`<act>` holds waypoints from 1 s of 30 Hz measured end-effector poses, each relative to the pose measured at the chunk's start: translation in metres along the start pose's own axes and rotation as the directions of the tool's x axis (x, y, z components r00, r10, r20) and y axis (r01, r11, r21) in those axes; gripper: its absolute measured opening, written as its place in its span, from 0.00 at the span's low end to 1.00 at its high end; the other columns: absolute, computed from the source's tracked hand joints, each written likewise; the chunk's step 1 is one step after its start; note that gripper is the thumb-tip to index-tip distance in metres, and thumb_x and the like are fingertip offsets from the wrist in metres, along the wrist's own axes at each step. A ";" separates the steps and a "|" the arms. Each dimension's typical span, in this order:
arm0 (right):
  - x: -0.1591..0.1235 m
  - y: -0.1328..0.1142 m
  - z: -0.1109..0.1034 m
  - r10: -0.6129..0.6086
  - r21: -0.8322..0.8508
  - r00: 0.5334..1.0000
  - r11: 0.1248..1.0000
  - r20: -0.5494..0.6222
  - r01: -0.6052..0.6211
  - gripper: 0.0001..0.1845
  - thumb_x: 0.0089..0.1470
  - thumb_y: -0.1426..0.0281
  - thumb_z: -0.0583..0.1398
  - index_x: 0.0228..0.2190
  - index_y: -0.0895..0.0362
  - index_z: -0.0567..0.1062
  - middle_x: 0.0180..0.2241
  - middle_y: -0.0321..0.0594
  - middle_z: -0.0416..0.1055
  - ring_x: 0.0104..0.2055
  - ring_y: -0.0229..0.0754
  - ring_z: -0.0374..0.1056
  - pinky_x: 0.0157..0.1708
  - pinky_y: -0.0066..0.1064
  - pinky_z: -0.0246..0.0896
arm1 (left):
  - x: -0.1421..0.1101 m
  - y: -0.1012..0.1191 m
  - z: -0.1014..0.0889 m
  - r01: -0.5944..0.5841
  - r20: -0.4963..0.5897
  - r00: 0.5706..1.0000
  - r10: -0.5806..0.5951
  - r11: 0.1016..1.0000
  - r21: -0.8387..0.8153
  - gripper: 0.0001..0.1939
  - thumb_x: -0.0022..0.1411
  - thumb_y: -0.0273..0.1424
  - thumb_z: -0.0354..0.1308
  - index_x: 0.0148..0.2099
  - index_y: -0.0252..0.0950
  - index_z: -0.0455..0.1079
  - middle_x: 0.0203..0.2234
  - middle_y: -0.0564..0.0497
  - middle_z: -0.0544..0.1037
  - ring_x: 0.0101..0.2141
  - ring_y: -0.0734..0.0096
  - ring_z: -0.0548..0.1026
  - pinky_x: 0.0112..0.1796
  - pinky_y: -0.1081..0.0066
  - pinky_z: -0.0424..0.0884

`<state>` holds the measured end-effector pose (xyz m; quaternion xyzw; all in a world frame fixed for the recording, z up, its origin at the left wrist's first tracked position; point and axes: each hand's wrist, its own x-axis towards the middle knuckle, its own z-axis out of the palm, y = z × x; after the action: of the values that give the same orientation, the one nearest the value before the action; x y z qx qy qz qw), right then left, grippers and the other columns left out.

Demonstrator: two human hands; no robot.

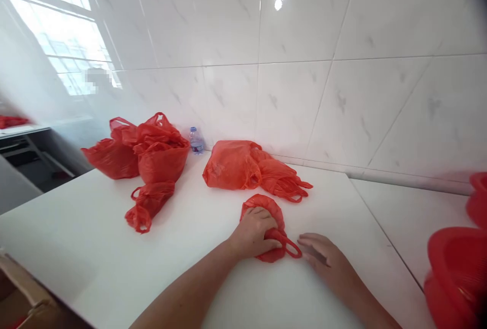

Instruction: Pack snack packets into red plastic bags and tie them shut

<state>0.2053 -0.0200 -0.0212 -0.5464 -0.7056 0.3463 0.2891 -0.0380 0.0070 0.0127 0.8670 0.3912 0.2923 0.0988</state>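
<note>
A small red plastic bag (273, 207) lies on the white table (243, 293) in front of me, with its looped handle pointing right. My left hand (254, 232) rests on top of this bag, its fingers curled over it and its thumb by the handle. Part of the bag is hidden under that hand. Just right of the loop, my right hand (323, 253) is held with thumb and fingers apart, and nothing shows between them. Behind the small bag sits a filled red bag (232, 164), with a crumpled red bag (279, 176) against its right side.
Bulging red bags (162, 159) stand at the back left, with a twisted red bag (150, 204) before them. A plastic bottle (197, 142) stands near the tiled wall (297, 105). Red plastic tubs (449, 273) are at the right edge, a cardboard box (26, 283) at lower left.
</note>
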 end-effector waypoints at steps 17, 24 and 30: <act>0.023 -0.018 0.020 -0.162 -0.340 0.972 0.935 -0.168 0.097 0.18 0.53 0.69 0.52 0.45 0.54 0.72 0.50 0.44 0.66 0.53 0.47 0.61 0.52 0.40 0.57 | -0.054 -0.092 -0.095 0.388 -0.540 0.828 -0.152 0.850 0.357 0.12 0.57 0.26 0.52 0.43 0.40 0.71 0.46 0.44 0.72 0.49 0.55 0.69 0.49 0.53 0.66; 0.064 -0.030 0.037 -0.162 -0.479 0.932 0.878 -0.324 -0.014 0.32 0.52 0.70 0.53 0.59 0.58 0.56 0.62 0.50 0.50 0.60 0.51 0.53 0.53 0.42 0.55 | 0.001 -0.050 -0.021 0.085 -0.126 0.989 -0.083 0.996 0.013 0.15 0.57 0.25 0.54 0.47 0.43 0.69 0.53 0.46 0.67 0.52 0.62 0.69 0.48 0.61 0.70; 0.089 -0.028 0.034 -0.189 -0.492 0.926 0.871 -0.326 0.004 0.35 0.54 0.70 0.52 0.62 0.59 0.50 0.63 0.48 0.50 0.59 0.48 0.56 0.51 0.39 0.55 | 0.063 -0.051 0.028 0.113 -0.253 0.963 -0.097 0.992 0.050 0.29 0.58 0.27 0.55 0.61 0.42 0.56 0.63 0.45 0.54 0.62 0.58 0.52 0.58 0.54 0.56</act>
<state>0.1416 0.0562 -0.0164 -0.6189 -0.7304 0.0370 0.2867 -0.0205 0.0894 -0.0030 0.8041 0.4552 0.3808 0.0363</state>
